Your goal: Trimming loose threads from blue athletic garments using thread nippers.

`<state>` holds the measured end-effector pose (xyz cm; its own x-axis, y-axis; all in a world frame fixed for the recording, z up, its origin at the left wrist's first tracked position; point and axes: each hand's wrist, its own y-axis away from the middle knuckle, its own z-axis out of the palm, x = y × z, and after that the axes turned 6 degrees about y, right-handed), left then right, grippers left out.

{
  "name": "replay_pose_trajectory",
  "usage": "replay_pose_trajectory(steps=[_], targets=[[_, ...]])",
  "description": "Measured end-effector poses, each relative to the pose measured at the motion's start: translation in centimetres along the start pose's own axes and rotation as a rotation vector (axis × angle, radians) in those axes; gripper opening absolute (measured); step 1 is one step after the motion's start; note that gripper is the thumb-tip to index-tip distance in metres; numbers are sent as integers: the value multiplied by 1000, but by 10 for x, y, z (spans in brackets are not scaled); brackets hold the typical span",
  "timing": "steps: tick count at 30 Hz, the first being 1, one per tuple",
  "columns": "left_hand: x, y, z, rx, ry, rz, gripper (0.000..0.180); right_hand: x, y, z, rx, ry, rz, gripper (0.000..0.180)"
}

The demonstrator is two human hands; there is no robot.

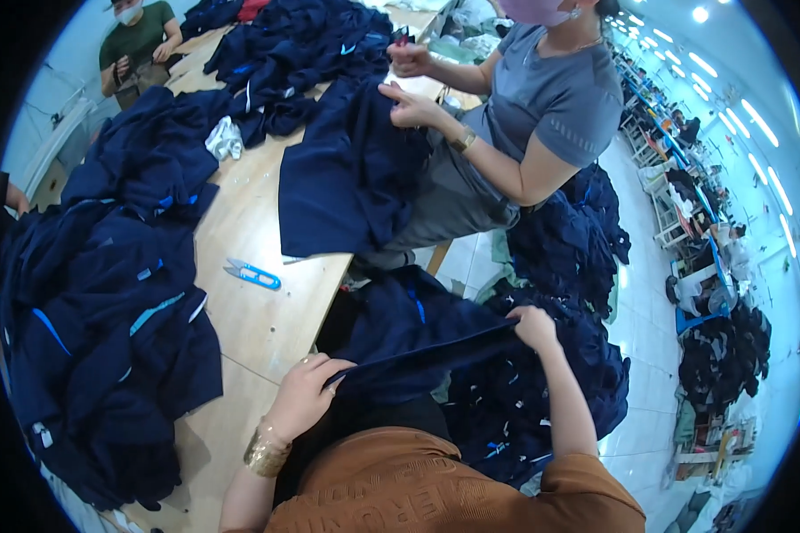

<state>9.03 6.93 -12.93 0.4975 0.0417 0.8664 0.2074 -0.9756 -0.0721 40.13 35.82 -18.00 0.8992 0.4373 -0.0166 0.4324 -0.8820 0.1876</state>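
Between my two hands a navy blue garment [427,355] is stretched, its upper edge pulled into a nearly straight band. My left hand [307,391], with a gold bracelet at the wrist, pinches the band's left end close to the table edge. At the other end my right hand [535,329] grips the same band, a little farther from me. The rest of the cloth hangs below and beyond the band, over my lap. Blue-handled thread snips [254,274] lie on the table, beyond my left hand.
Piles of navy garments [116,311] cover the left side of the wooden table [249,195]. A co-worker in grey [542,98] sits across at the right with a dark garment [347,169]. Another person [138,44] stands far left. More garments [569,240] heap on the floor at right.
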Motion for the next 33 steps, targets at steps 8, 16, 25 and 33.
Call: replay_pose_trajectory(steps=[8,16,25,33], targets=[[-4,-27,6,174,-55,78,42,-5,-5,-10,291,-756,86,36],[22,-17,-1,275,-100,76,40,-29,26,-67,509,-380,-205,38],[-41,44,30,-210,-248,-94,24,-25,100,103,-772,296,-397,25],[-42,42,25,-257,-247,-87,23,-46,67,55,-683,242,-444,38]])
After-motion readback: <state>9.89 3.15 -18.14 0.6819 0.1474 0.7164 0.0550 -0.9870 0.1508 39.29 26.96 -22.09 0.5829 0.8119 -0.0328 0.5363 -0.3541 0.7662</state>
